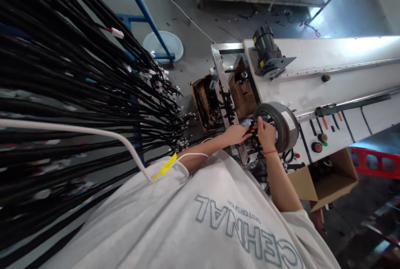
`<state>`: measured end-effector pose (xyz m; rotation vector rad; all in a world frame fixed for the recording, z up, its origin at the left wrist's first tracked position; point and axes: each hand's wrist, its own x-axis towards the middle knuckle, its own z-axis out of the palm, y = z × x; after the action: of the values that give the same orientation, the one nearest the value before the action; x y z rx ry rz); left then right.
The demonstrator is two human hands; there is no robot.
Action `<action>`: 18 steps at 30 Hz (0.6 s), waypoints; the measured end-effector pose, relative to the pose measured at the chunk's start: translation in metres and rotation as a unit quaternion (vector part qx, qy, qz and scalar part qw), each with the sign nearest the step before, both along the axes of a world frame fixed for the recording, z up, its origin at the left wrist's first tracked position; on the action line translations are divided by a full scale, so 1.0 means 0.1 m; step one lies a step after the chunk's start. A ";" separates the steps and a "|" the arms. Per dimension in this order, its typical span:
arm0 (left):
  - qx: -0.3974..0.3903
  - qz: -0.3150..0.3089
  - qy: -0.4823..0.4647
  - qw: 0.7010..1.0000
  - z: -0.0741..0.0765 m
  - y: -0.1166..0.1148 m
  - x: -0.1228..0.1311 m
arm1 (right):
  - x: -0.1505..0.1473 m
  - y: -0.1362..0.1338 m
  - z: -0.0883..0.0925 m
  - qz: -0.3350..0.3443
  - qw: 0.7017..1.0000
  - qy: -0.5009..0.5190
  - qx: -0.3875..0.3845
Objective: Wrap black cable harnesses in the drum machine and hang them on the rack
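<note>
My left hand (238, 134) is closed on a small dark piece (250, 130) at the end of the white table. Close to its right, my right hand (266, 134), with a red band at the wrist, has its fingers pinched near the same dark piece; what lies between them is too small to make out. Just behind and to the right of my right hand stands a large grey roll (289, 125) with a white label. Black strips (227, 106) hang on the metal frame left of the roll.
Bundles of black cables (78, 73) fill the left side. A motor (267, 50) sits on the white table (312, 54). Open cardboard boxes stand below the frame (204, 102) and at the right (336, 181). A white cord (125, 139) runs beside my left arm.
</note>
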<state>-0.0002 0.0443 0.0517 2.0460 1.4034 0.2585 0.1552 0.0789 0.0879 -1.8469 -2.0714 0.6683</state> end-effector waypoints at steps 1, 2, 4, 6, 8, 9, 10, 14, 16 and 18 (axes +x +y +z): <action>0.006 -0.001 0.005 1.000 0.00 0.00 0.01 | -0.02 0.07 0.01 0.004 1.000 -0.023 -0.010; 0.009 -0.001 0.008 1.000 0.00 -0.01 0.01 | -0.05 0.14 0.03 0.009 0.999 -0.037 -0.017; 0.012 0.001 0.009 1.000 -0.02 -0.01 0.03 | -0.09 0.24 0.05 0.026 0.999 -0.038 -0.012; 0.014 0.007 0.005 1.000 -0.05 -0.01 0.05 | -0.09 0.27 0.05 0.047 0.999 -0.018 0.014; 0.011 0.014 -0.002 1.000 -0.08 -0.02 0.07 | -0.05 0.21 0.03 0.060 0.996 -0.010 0.059; 0.007 0.018 -0.005 1.000 -0.08 -0.03 0.08 | -0.01 0.17 0.01 0.060 0.995 -0.014 0.084; 0.001 0.020 -0.006 1.000 -0.07 -0.04 0.08 | 0.02 0.12 -0.01 0.060 0.992 -0.019 0.107; 0.004 0.005 0.006 1.000 0.07 -0.12 0.08 | 0.10 0.05 -0.12 0.067 0.990 -0.011 0.122; 0.005 -0.004 0.019 1.000 0.17 -0.14 0.07 | 0.07 0.05 -0.11 0.060 0.994 -0.004 0.096; 0.003 0.013 0.028 1.000 0.23 -0.15 0.10 | 0.03 -0.01 0.00 0.068 0.994 0.014 0.085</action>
<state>0.0095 0.0297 0.0752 2.0554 1.4663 0.2175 0.1579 0.0783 0.0879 -1.6079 -2.1784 0.5279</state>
